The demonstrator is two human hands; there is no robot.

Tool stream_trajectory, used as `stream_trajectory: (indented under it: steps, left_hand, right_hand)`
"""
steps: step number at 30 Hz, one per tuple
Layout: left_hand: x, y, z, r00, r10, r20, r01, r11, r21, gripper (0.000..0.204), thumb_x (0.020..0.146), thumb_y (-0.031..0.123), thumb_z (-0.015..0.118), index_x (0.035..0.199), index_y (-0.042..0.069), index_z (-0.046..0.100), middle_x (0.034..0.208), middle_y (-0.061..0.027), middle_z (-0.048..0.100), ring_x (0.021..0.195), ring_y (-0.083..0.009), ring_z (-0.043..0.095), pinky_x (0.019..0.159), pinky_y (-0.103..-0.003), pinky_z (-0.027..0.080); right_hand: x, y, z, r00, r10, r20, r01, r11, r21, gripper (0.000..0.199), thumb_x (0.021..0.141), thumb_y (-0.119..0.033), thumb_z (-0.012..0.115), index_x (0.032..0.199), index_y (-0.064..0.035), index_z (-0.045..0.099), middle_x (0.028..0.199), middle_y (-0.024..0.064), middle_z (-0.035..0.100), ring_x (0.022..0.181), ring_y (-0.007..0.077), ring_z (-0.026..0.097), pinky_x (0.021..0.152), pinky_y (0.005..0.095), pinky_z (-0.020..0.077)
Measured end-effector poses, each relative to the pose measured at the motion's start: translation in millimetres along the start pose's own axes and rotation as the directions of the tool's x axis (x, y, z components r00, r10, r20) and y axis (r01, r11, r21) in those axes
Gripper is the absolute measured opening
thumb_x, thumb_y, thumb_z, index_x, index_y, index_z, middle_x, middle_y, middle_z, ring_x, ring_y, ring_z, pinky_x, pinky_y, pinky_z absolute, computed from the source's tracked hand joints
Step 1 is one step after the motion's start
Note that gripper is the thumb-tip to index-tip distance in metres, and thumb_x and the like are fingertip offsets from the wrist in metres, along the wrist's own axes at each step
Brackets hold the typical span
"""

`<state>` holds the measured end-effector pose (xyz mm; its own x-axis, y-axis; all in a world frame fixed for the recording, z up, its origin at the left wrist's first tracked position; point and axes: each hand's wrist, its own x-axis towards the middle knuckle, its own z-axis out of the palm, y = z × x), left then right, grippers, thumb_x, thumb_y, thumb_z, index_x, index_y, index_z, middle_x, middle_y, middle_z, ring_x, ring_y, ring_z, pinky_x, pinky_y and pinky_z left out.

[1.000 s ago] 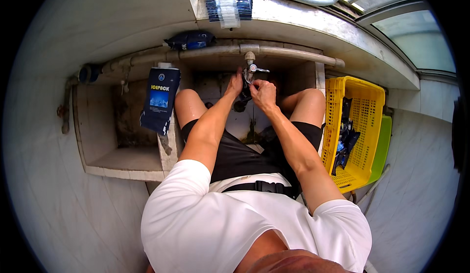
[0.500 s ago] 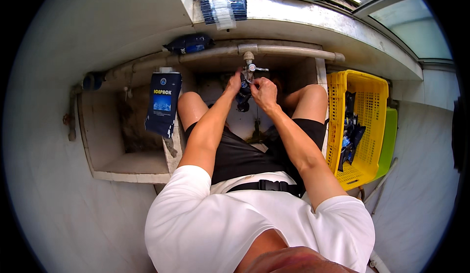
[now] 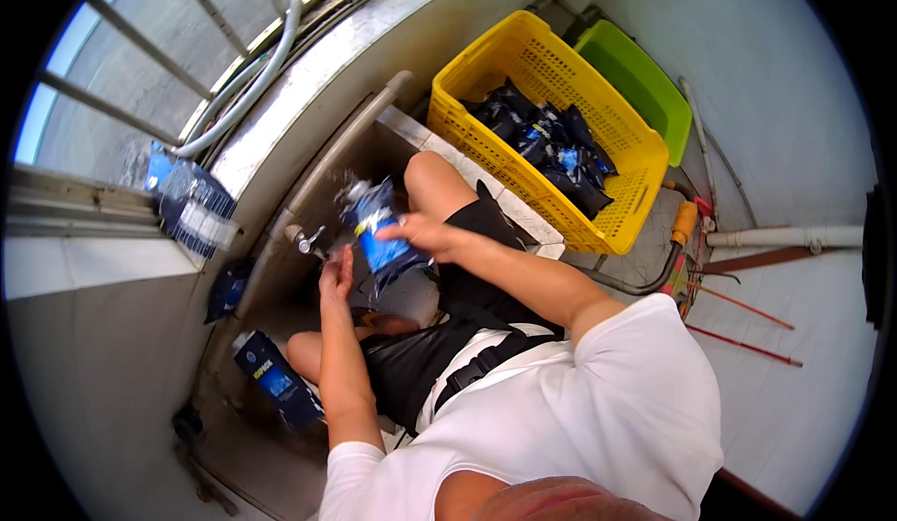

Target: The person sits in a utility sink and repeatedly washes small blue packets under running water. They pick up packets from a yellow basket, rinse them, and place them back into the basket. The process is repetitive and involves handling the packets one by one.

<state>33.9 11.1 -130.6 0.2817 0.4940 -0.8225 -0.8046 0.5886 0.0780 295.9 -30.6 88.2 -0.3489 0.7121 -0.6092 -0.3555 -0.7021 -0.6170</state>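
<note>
Gripped in my right hand is a dark blue ice pack, slightly blurred, with a bright blue picture panel on its front. Shiny specks like water show around its upper end. My left hand is beside the metal tap, its fingers apart and apparently holding nothing. The tap sits on a pipe over the basin between my knees. Another dark blue ice pack, flat, lies on the basin ledge by my left knee. A further dark pack rests behind the pipe.
To the right stands a yellow plastic crate with several dark blue packs inside. Behind it is a green tub. A strapped bundle of packs sits on the window sill, near a grey hose. An orange-handled tool lies beyond the crate.
My view has turned toward the right and the crate. The ice pack has left the tap in my right hand, moving right; my left hand remains by the tap.
</note>
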Motion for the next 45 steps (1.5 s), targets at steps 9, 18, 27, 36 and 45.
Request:
stream_trajectory:
  steps: [9, 18, 27, 36, 45]
  left_hand:
    - [-89, 19, 75, 0.736, 0.669, -0.106, -0.408, 0.563, 0.719, 0.016, 0.089, 0.015, 0.057, 0.089, 0.001, 0.064, 0.071, -0.0059, 0.063, 0.057, -0.0137, 0.059, 0.051, -0.027, 0.045]
    - [-263, 174, -106, -0.082, 0.989, -0.124, 0.000, 0.124, 0.992, 0.036, 0.080, 0.026, 0.072, 0.106, 0.002, 0.065, 0.100, -0.0156, 0.068, 0.095, -0.0300, 0.063, 0.083, -0.037, 0.048]
    - [-266, 171, -136, 0.058, 0.996, -0.063, -0.380, 0.081, 0.922, 0.020, 0.081, 0.016, 0.074, 0.093, 0.001, 0.068, 0.083, -0.0040, 0.068, 0.074, -0.0102, 0.060, 0.070, -0.025, 0.048]
    - [-300, 118, 30, 0.399, 0.748, 0.530, -0.759, -0.055, 0.649, 0.012, 0.083, 0.010, 0.072, 0.087, 0.002, 0.065, 0.075, 0.0028, 0.063, 0.068, -0.0033, 0.054, 0.062, -0.020, 0.044]
    - [-261, 66, 71, 0.102, 0.782, 0.615, -0.543, -0.474, 0.693, 0.018, 0.079, 0.016, 0.076, 0.086, 0.002, 0.067, 0.077, -0.0011, 0.067, 0.069, -0.0057, 0.058, 0.064, -0.022, 0.047]
  right_hand:
    - [-93, -135, -310, 0.763, -0.131, -0.633, 0.485, 0.763, 0.427, 0.047, 0.086, -0.041, 0.059, 0.116, -0.0054, 0.055, 0.110, 0.0159, 0.061, 0.095, 0.0329, 0.060, 0.064, 0.0357, 0.0547]
    - [-38, -92, -314, 0.406, 0.234, -0.883, 0.249, 0.902, 0.353, 0.064, 0.077, -0.040, 0.071, 0.113, 0.0045, 0.043, 0.075, 0.0164, 0.056, 0.057, 0.0217, 0.054, 0.048, 0.0300, 0.0483]
    - [0, -94, -78, 0.355, -0.897, -0.262, 0.553, 0.428, -0.715, 0.029, 0.090, -0.012, 0.062, 0.117, -0.0017, 0.059, 0.101, 0.0046, 0.063, 0.076, 0.0095, 0.057, 0.062, 0.0207, 0.0452]
    - [53, -10, 185, 0.788, -0.383, 0.483, 0.612, 0.391, -0.688, 0.035, 0.084, -0.023, 0.070, 0.110, 0.0005, 0.065, 0.090, 0.0091, 0.067, 0.081, 0.0133, 0.061, 0.072, 0.0279, 0.0490]
    - [56, -18, 135, 0.966, -0.071, 0.249, 0.220, 0.732, -0.645, 0.017, 0.082, -0.020, 0.073, 0.086, -0.0038, 0.070, 0.073, -0.0004, 0.066, 0.064, 0.0043, 0.056, 0.053, 0.0198, 0.0391]
